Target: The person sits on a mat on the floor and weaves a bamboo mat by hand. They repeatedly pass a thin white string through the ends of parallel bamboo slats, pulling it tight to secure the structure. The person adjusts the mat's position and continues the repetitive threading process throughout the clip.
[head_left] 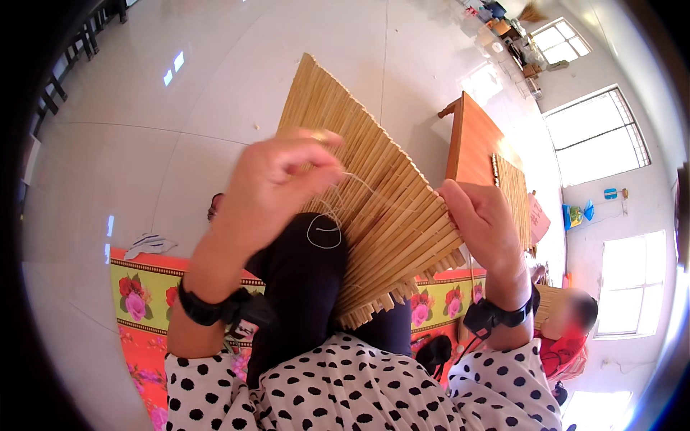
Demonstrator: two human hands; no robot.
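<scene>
A mat of thin pale wooden or bamboo slats (345,129) rests slanted across my dark-trousered legs (291,280), its far corner raised over the floor. My left hand (284,169), motion-blurred, is closed in a pinch over the mat with fine pale thread at its fingertips. The thread (323,246) hangs in loose loops over my left knee and runs across the slats. My right hand (467,212) grips the mat’s right edge, thumb and fingers pressed on the slat ends. Black bands with small devices circle both my wrists.
A wooden table (474,133) with another slat mat (512,205) stands ahead-right. Beside me on the right sits a person in red (564,345). Flowered cloth (136,309) lies beneath me, a striped cloth (149,246) at left, assorted items (503,32) along the far wall.
</scene>
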